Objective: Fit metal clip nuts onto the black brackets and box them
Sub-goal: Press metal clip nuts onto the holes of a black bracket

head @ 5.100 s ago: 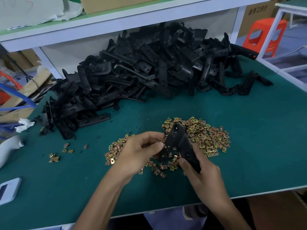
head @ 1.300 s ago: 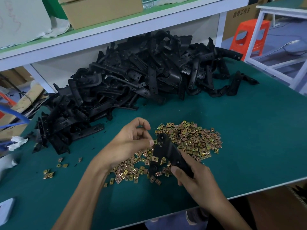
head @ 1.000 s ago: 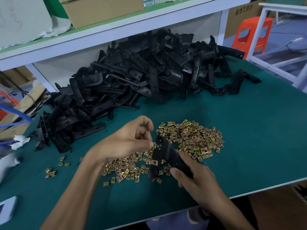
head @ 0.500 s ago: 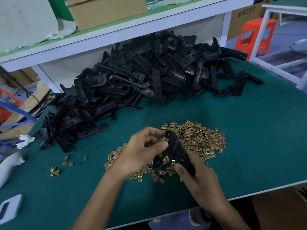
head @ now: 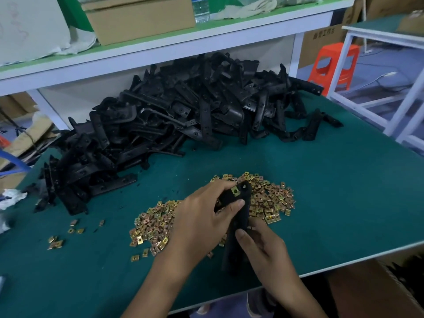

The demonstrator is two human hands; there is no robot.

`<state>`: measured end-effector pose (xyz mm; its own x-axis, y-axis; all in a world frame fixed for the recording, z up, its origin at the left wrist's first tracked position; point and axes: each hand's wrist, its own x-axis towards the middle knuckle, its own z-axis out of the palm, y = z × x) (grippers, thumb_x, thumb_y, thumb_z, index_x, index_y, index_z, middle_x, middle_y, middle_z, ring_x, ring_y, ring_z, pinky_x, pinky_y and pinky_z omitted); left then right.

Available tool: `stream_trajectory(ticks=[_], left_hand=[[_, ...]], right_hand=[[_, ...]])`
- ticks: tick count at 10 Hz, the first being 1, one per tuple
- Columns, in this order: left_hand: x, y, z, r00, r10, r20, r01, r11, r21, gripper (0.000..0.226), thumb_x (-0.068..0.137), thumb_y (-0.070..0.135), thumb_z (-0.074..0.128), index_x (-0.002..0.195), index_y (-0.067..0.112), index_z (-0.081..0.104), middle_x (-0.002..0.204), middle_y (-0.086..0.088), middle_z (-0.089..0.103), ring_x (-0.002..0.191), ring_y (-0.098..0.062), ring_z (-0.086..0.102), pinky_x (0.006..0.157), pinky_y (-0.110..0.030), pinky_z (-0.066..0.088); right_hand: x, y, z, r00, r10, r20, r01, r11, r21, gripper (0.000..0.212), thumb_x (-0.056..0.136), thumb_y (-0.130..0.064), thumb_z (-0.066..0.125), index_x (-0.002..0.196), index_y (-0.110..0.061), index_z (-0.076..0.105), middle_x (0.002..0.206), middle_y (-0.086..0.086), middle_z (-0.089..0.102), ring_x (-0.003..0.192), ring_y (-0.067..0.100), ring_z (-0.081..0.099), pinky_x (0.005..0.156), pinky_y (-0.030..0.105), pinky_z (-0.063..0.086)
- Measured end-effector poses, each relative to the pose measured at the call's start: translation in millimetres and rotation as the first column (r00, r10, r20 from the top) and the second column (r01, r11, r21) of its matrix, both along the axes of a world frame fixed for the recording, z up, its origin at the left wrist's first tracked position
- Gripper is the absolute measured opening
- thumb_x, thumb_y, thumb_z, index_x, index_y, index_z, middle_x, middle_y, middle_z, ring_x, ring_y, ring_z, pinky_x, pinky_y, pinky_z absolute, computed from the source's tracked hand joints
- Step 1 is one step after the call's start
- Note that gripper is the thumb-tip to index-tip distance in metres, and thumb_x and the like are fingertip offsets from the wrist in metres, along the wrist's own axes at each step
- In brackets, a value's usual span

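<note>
Bracing bracket [head: 242, 217] near its lower end in curled right hand [head: 266, 251]; pinching far end with left hand [head: 199, 223], likely to seat 1 nut [head: 235, 191] there.

A heap of brackets [head: 183, 115] is piled at the back of the tabletop [head: 344, 203], under a shelf [head: 160, 50] on which a carton [head: 137, 18] is set. Before the heap a spread of clip nuts [head: 270, 198] is laid — a few stray nuts [head: 56, 243] well apart to its left. One bracket [head: 243, 214] is held above the spread, gripped by the left hand [head: 202, 223] at its far end and by the right hand [head: 263, 246] nearer.
</note>
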<state>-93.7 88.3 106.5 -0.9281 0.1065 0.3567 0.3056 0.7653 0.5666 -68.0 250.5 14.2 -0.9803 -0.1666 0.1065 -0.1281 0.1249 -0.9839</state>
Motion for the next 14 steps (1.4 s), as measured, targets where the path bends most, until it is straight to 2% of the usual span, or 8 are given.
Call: stream_trajectory(ticks=[2, 3, 5, 7, 9, 10, 12, 14], left_hand=[[4, 47, 4, 0.972, -0.236, -0.014, 0.236, 0.972, 0.018, 0.034, 0.088, 0.041, 0.076, 0.121, 0.034, 0.07, 0.114, 0.025, 0.065, 0.107, 0.002, 0.059, 0.088, -0.015, 0.048], [6, 85, -1, 0.939, -0.344, -0.024, 0.344, 0.939, -0.018, 0.041, 0.082, 0.039, 0.082, 0.12, 0.031, 0.07, 0.109, 0.023, 0.061, 0.104, 0.001, 0.053, 0.09, -0.002, 0.033], [20, 149, -21, 0.913, -0.401, -0.076, 0.396, 0.915, -0.076, 0.059, 0.066, 0.039, 0.09, 0.118, 0.023, 0.069, 0.089, 0.012, 0.064, 0.092, -0.017, 0.06, 0.084, -0.022, 0.037], [40, 194, -23, 0.869, -0.46, 0.185, 0.449, 0.888, 0.098, 0.054, 0.063, 0.044, 0.09, 0.101, 0.061, 0.057, 0.094, 0.03, 0.061, 0.094, 0.008, 0.048, 0.075, -0.007, 0.035], [59, 221, -16, 0.84, -0.537, 0.074, 0.533, 0.843, 0.07, 0.05, 0.067, 0.035, 0.092, 0.111, 0.038, 0.069, 0.091, 0.029, 0.06, 0.093, 0.006, 0.045, 0.088, 0.001, 0.029], [61, 216, -14, 0.809, -0.585, -0.056, 0.587, 0.808, 0.05, 0.051, 0.078, 0.034, 0.086, 0.124, 0.029, 0.065, 0.118, 0.03, 0.05, 0.111, 0.007, 0.039, 0.099, 0.001, 0.021], [57, 176, -22, 0.88, -0.475, 0.009, 0.471, 0.875, 0.115, 0.042, 0.081, 0.014, 0.082, 0.1, 0.047, 0.063, 0.097, 0.03, 0.064, 0.097, 0.004, 0.056, 0.087, 0.0, 0.034], [53, 108, -27, 0.932, -0.219, 0.29, 0.12, 0.939, 0.322, 0.024, 0.074, 0.06, 0.074, 0.07, 0.037, 0.07, 0.057, 0.008, 0.065, 0.056, 0.0, 0.059, 0.055, -0.008, 0.041]], right_hand=[[37, 31, 11, 0.982, -0.058, 0.178, 0.103, 0.961, -0.255, 0.006, 0.102, -0.01, 0.06, 0.106, -0.014, 0.062, 0.066, -0.002, 0.065, 0.053, 0.005, 0.055, 0.051, 0.02, 0.042], [63, 63, 11, 0.952, -0.214, 0.219, 0.268, 0.927, -0.262, 0.012, 0.099, -0.011, 0.063, 0.107, -0.003, 0.058, 0.068, 0.007, 0.063, 0.046, 0.014, 0.05, 0.045, 0.027, 0.04], [116, 107, 0, 0.8, -0.476, 0.365, 0.573, 0.785, -0.234, 0.039, 0.088, -0.029, 0.073, 0.097, 0.0, 0.049, 0.071, 0.013, 0.045, 0.052, 0.026, 0.051, 0.049, 0.033, 0.045], [142, 116, -12, 0.693, -0.604, 0.394, 0.716, 0.642, -0.275, 0.04, 0.085, -0.036, 0.072, 0.086, -0.01, 0.042, 0.064, 0.013, 0.051, 0.052, 0.029, 0.054, 0.053, 0.037, 0.043], [152, 144, -5, 0.656, -0.65, 0.384, 0.753, 0.602, -0.267, 0.024, 0.084, -0.029, 0.07, 0.08, -0.017, 0.05, 0.071, 0.017, 0.05, 0.06, 0.024, 0.052, 0.054, 0.035, 0.045], [150, 184, 8, 0.577, -0.725, 0.376, 0.817, 0.512, -0.266, 0.014, 0.096, -0.02, 0.07, 0.098, -0.009, 0.062, 0.083, 0.03, 0.061, 0.067, 0.027, 0.06, 0.066, 0.042, 0.051], [133, 262, 18, 0.415, -0.726, 0.549, 0.902, 0.248, -0.355, 0.065, 0.102, -0.012, 0.06, 0.159, -0.014, 0.028, 0.132, 0.007, 0.057, 0.109, 0.022, 0.064, 0.101, 0.042, 0.052], [124, 236, 15, 0.5, -0.736, 0.456, 0.862, 0.473, -0.182, 0.019, 0.102, -0.012, 0.058, 0.117, -0.01, 0.069, 0.118, 0.013, 0.072, 0.109, 0.029, 0.069, 0.092, 0.041, 0.058]])
